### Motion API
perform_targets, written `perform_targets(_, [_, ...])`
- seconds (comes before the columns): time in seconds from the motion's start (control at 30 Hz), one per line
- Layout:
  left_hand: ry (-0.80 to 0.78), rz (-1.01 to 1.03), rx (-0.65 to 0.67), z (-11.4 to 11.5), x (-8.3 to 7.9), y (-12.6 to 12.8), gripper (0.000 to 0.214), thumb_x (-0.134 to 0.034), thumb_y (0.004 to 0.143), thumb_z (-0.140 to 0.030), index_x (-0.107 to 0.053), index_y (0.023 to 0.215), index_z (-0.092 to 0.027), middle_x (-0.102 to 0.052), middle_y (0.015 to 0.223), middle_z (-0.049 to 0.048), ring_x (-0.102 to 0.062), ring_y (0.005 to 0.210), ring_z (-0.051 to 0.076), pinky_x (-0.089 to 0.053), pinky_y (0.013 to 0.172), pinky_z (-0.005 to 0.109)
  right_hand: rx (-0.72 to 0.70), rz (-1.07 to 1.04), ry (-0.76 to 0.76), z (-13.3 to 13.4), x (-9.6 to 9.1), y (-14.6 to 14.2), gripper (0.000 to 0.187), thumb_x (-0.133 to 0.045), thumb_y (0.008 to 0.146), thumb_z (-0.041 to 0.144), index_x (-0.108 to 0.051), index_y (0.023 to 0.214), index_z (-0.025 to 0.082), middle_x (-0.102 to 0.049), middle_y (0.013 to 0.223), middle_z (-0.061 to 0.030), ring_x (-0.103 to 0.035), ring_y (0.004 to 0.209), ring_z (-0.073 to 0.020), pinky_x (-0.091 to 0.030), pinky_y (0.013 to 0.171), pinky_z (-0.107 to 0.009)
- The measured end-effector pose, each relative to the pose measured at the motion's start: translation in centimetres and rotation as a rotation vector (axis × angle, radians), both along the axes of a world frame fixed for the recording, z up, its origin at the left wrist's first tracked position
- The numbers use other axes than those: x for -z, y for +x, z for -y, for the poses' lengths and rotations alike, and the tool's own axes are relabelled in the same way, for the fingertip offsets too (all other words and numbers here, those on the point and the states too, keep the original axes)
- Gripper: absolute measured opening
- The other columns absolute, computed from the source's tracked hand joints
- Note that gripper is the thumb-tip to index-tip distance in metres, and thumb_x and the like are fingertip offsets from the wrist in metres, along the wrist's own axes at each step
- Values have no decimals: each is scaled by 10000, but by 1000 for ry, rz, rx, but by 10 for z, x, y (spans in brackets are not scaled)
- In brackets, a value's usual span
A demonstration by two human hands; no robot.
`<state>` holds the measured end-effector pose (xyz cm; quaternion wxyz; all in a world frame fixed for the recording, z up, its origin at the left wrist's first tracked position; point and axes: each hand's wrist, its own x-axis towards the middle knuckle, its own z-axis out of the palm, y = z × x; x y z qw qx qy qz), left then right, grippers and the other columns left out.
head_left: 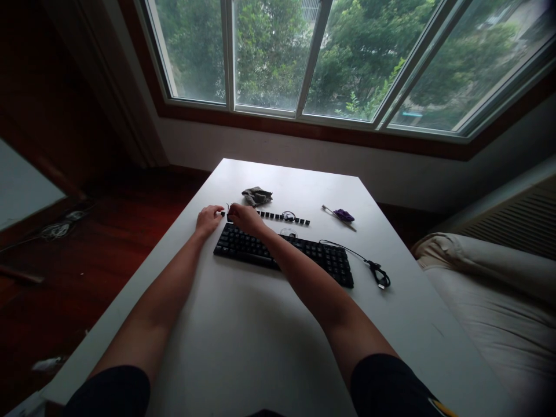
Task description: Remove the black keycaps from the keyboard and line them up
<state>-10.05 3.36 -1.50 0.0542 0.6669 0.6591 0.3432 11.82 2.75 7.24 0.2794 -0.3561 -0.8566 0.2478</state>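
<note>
A black keyboard (304, 255) lies across the white table (243, 341). Behind it runs a row of loose black keycaps (284, 218). My right hand (244, 218) reaches over the keyboard's far left corner, fingers curled together at the left end of that row, apparently pinching a small black piece with a thin wire sticking up. My left hand (209, 219) rests just left of it, fingers bent down on the table next to a keycap; what it holds, if anything, I cannot make out.
A grey crumpled cloth (257, 196) lies behind the keycaps. A purple-tipped brush (342, 216) sits at the back right. The keyboard's cable and plug (379, 274) trail off to its right. A cushion (490, 301) borders the table's right edge; a window is beyond.
</note>
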Motion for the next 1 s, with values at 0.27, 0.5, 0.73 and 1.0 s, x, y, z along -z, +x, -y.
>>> perform_targets(0.27, [65,6,12,6,-4,6,277,-579,884,-206,-734,1114,-217,-704,1146,85,-599,1112,272,-456,1063,416,63,80,125,23,3,5,76,-631,888,251,-664,955,234,-713,805,-30,-620,710,-199,-371,650,-271])
perform_targets(0.5, [92,61,81,20,-14,18,233,-561,903,-259,-753,1025,-209,-723,1068,76,-630,964,237,-487,991,401,68,-111,13,25,18,18,58,-620,868,230,-634,924,239,-722,819,-1,-656,711,-183,-439,669,-264])
perform_targets(0.73, [-119,391,263,26,-18,26,276,-562,859,-316,-751,1015,-189,-739,868,42,-680,837,205,-537,828,337,89,-412,-263,27,42,28,74,-619,870,284,-584,919,240,-728,853,0,-718,663,-176,-550,635,-279])
perform_targets(1.0, [-203,280,464,49,-50,33,335,-608,813,-296,-753,1105,-219,-749,1094,56,-676,965,225,-529,829,342,156,-742,-477,25,57,31,276,-663,833,438,-514,943,233,-696,884,0,-733,645,-160,-609,599,-274])
